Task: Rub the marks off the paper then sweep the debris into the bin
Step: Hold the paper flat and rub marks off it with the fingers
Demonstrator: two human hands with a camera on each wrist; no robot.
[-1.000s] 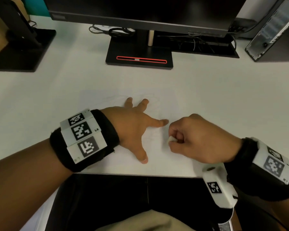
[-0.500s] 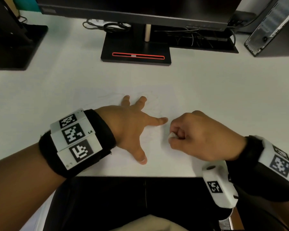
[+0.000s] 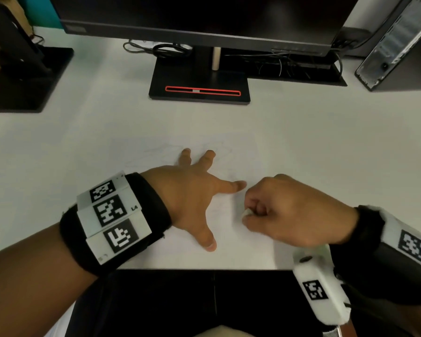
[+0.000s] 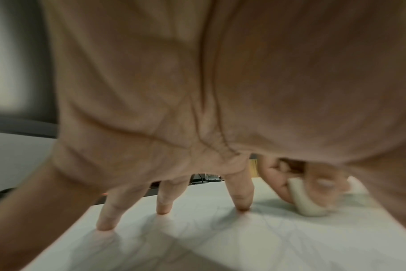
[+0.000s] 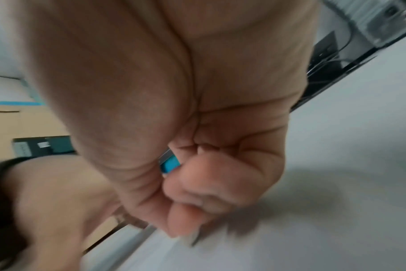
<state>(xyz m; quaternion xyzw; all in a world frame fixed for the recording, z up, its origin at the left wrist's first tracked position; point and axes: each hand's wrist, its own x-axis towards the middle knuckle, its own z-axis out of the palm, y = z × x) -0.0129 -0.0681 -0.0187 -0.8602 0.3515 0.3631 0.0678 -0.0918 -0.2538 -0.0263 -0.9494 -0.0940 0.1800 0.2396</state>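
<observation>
A white sheet of paper (image 3: 231, 249) with faint pencil scribbles lies on the white desk near its front edge. My left hand (image 3: 199, 190) presses on it with fingers spread and straight; the left wrist view shows its fingertips (image 4: 242, 205) planted on the sheet (image 4: 220, 243). Just to the right, my right hand (image 3: 277, 212) is curled round a small white eraser (image 3: 247, 212), whose lower end (image 4: 306, 203) touches the paper. In the right wrist view the fist (image 5: 197, 192) hides most of the eraser; a blue part (image 5: 170, 165) shows between the fingers. No bin is in view.
A monitor stands on a black base (image 3: 199, 86) behind the paper. A second black stand (image 3: 22, 76) is at the back left, cables (image 3: 165, 48) lie behind the base, and a computer case (image 3: 396, 40) stands at the back right. The desk's front edge (image 3: 204, 269) runs just below my hands.
The right hand with the eraser has shifted only slightly on the paper. The left hand has kept pressing in the same spot. The head camera has moved a little.
</observation>
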